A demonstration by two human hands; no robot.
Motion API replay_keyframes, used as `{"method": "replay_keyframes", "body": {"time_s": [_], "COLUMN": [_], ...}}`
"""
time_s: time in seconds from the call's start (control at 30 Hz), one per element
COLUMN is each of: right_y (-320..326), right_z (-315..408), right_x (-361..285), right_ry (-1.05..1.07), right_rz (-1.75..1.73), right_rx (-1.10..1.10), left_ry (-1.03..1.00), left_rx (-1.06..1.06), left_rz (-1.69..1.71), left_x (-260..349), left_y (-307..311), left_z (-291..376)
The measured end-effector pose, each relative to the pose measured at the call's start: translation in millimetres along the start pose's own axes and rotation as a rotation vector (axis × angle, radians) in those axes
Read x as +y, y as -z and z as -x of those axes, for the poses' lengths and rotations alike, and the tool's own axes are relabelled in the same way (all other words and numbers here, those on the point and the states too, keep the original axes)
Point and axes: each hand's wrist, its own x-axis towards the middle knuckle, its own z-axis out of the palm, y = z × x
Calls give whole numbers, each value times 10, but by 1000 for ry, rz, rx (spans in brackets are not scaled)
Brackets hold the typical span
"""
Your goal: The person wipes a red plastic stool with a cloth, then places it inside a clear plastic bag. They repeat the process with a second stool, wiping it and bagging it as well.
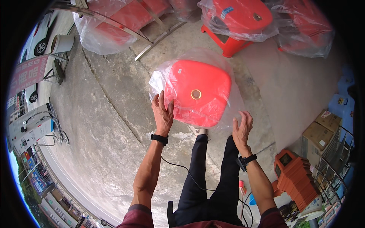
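Note:
In front of me a red plastic stool [204, 77], with a round hole in its seat, stands under a loose clear plastic bag [157, 81]. My left hand [163, 115] is by the stool's near left side, its fingers spread and at or just over the plastic. Near the bag's right edge is my right hand [242, 128], with thumb and fingers apart and slightly curled. Whether either hand touches the film is hard to tell. Neither appears to grip anything. The stool's legs are hidden below its seat.
Beyond stand more bagged red stools [242, 14] and a metal frame [154, 42]. Stacked brown planters [296, 176] and cardboard boxes [319, 134] line the right side. A black cable [182, 168] crosses my legs. A white bucket [61, 44] is at far left.

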Motion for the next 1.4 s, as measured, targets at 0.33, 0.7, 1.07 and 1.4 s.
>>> {"method": "replay_keyframes", "body": {"time_s": [0.33, 0.7, 1.07, 1.4], "right_y": [-180, -545, -100, -930], "right_z": [-171, -103, -1246, -2382], "right_x": [76, -288, 54, 624], "right_ry": [-120, -229, -439, -408], "right_rz": [-213, -483, -653, -751], "right_rx": [-198, -118, -67, -565], "left_ry": [44, 129, 197, 205], "left_rx": [-130, -262, -379, -345], "left_rz": [89, 190, 451, 290], "left_x": [-293, -357, -316, -391], "left_y": [-49, -314, -203, -273], "left_z": [-132, -397, -516, -465]}}
